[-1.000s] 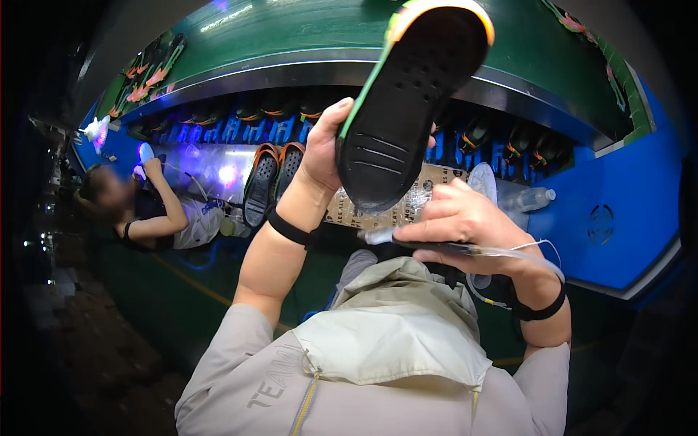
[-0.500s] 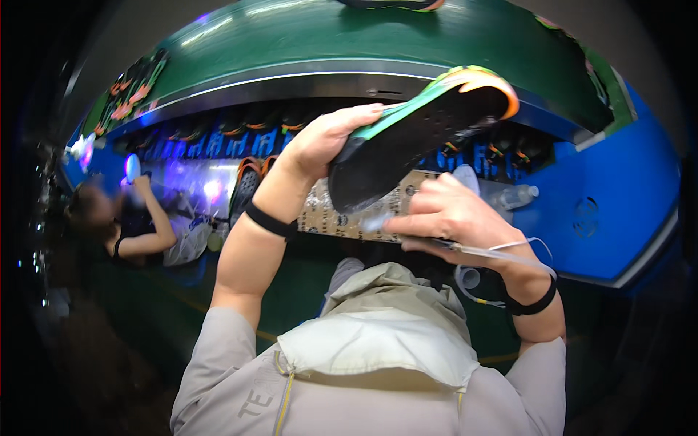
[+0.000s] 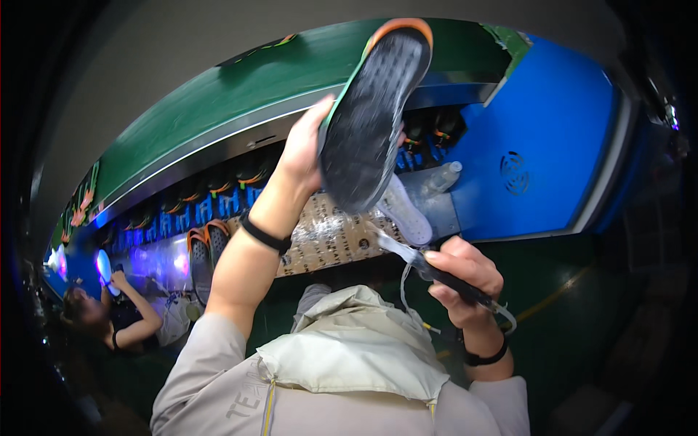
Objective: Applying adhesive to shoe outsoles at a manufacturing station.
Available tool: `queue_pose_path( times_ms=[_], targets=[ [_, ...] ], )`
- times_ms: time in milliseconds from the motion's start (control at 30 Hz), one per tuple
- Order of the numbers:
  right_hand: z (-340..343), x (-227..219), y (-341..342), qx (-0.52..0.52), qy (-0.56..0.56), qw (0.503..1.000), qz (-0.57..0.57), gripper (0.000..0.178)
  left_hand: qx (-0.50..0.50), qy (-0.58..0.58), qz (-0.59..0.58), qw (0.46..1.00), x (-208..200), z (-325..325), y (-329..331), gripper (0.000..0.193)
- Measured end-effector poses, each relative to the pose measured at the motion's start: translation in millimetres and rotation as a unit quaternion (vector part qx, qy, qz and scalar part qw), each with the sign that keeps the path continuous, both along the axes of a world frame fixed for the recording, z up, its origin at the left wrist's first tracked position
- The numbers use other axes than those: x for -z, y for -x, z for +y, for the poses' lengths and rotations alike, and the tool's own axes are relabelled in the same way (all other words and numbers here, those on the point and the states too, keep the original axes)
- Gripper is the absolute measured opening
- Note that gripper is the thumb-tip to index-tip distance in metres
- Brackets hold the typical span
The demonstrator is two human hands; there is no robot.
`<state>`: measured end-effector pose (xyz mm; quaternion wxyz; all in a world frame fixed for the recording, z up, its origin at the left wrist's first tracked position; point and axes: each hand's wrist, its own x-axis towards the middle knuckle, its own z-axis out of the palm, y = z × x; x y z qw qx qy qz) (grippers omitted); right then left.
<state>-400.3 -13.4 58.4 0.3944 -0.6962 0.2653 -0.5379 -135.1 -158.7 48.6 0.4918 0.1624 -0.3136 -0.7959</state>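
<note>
My left hand (image 3: pixel 302 149) grips a shoe sole (image 3: pixel 371 123) by its edge, with a fingertip showing on the far side. The sole's broad face is black, slightly blurred, with a green and orange rim; it stands nearly upright. Lower right, my right hand (image 3: pixel 465 280) is closed around a slim black-handled tool (image 3: pixel 430 269) with a pale, brush-like tip. A thin clear tube or cord hangs from the tool. Its tip points up left, below the sole and apart from it. Behind the tip lies a brown patterned sheet (image 3: pixel 323 236) under shiny clear film.
A pale insole (image 3: pixel 403 211) and a clear bottle (image 3: pixel 442 178) lie right of the sheet. Orange-rimmed dark soles (image 3: pixel 200 254) stand left. Beyond runs a green conveyor belt (image 3: pixel 182 120) with a metal edge, above a row of shoe parts. A blue panel (image 3: pixel 552 131) is right; a co-worker (image 3: pixel 134 312) sits left.
The sole has swung from a slant to nearly upright, its orange end now at the top. My right hand has moved down, and the tool's tip has turned up left. The view has shifted.
</note>
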Motion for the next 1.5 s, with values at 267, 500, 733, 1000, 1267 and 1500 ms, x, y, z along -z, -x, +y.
queue_pose_path(
  times_ms=[267, 500, 733, 1000, 1267, 1500],
  targets=[
    [39.5, 18.6, 26.5, 0.093, -0.057, 0.994, 0.020, 0.037, -0.064, -0.216, -0.139, 0.964, -16.8, -166.4, 128.5, 0.075],
    [15.8, 44.1, 4.4, 0.075, -0.139, 0.987, 0.022, 0.044, -0.111, -0.002, -0.346, 0.932, 149.6, 22.0, 33.2, 0.040],
    [-21.4, 66.5, -38.4, 0.011, -0.218, 0.975, 0.036, 0.042, -0.373, -0.162, -0.727, 0.553, 224.3, 273.3, -153.9, 0.027],
    [-32.3, 69.4, -95.8, -0.086, -0.205, 0.971, 0.087, 0.043, -0.441, -0.414, -0.751, 0.265, 240.5, 391.2, -259.6, 0.050],
    [-34.9, 71.5, -93.6, -0.070, -0.254, 0.961, 0.086, 0.043, -0.558, -0.221, -0.726, 0.335, 203.5, 366.2, -284.0, 0.034],
    [-30.1, 68.6, -88.8, 0.000, -0.246, 0.968, 0.059, 0.040, -0.529, 0.054, -0.842, 0.091, 59.5, 291.6, -500.3, 0.029]
  ],
)
